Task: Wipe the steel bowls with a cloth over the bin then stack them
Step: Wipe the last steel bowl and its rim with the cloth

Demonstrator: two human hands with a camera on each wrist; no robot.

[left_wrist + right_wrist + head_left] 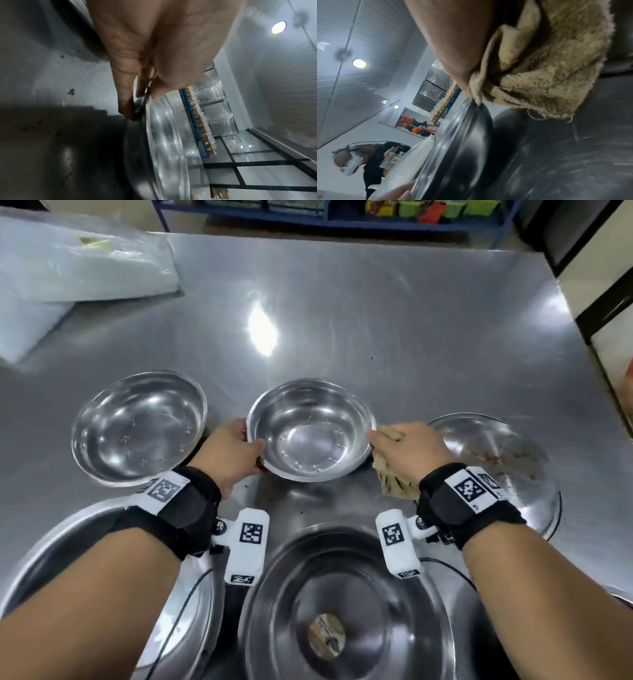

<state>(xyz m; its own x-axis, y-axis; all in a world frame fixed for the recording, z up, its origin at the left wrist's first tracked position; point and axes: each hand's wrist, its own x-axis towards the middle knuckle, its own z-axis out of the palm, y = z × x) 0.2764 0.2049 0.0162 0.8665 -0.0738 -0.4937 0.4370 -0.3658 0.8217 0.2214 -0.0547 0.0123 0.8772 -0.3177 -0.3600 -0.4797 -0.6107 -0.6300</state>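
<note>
Pinching the steel bowl (310,430) rim with my left hand (236,451), my right hand (407,448) clutching the cloth (395,482) at the opposite rim, I should lift it level.

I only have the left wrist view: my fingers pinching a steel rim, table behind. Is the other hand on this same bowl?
Observer: Yes. The right hand meets the middle bowl's opposite rim, with a tan cloth bunched under its fingers.
Operator: Is the bowl empty?
Observer: The head view shows only bare steel inside it; the left hand has its thumb over the rim.
Operator: What is beside it?
Observer: A second empty bowl sits to its left on the steel table, and a soiled steel dish to its right.
Operator: Anything nearer me?
Observer: A big steel basin with a scrap at its bottom.
</note>
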